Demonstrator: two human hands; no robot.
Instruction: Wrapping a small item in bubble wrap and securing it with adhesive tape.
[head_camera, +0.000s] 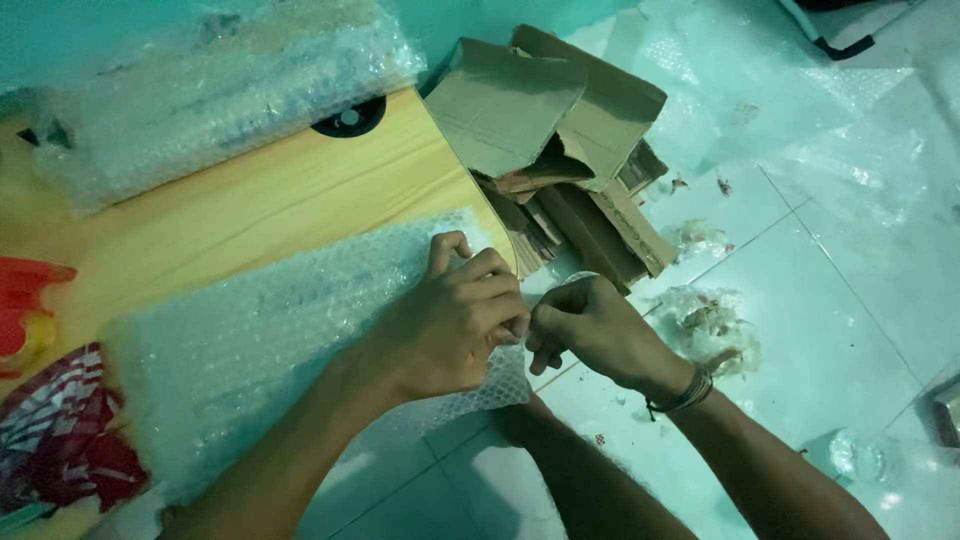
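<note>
A long package wrapped in bubble wrap (270, 340) lies along the near edge of a wooden table (260, 200). My left hand (455, 320) presses down on its right end, fingers curled over the wrap. My right hand (595, 325) meets the left just off the table's corner, fingers pinched together at the end of the wrap. A pale clear ring (580, 279), which looks like a tape roll, shows at the top of that hand. A corded bracelet (685, 392) sits on my right wrist.
A second bubble-wrapped bundle (230, 90) lies at the back of the table. Flattened cardboard boxes (560, 130) are stacked on the tiled floor (830, 320) to the right, among plastic scraps (715, 325). A red and white cloth (60, 430) and a red object (25, 290) sit at the left.
</note>
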